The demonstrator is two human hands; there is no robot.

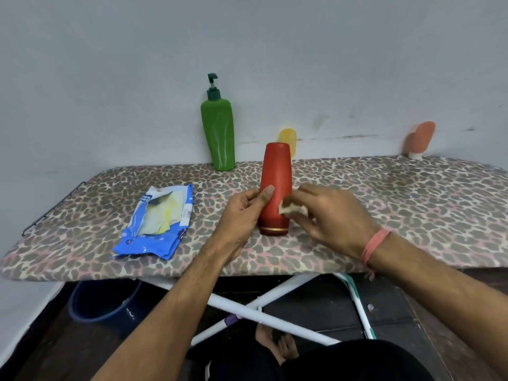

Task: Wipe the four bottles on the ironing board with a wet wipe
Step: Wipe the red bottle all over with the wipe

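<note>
Head view shows the ironing board [384,204] with a leopard-print cover set against a pale wall, bearing a green pump bottle [219,133] upright at the far edge, a yellow bottle [288,138] partly hidden behind a red bottle [275,185], and a peach bottle [420,140] standing on its white cap far right. Left of centre lies an opened blue wipe packet [155,224]. The red bottle stands cap-down near the front, the left hand [244,213] gripping its side with thumb and curled fingers, the right hand [330,215] pinching a small wet wipe [288,208] against its lower body.
</note>
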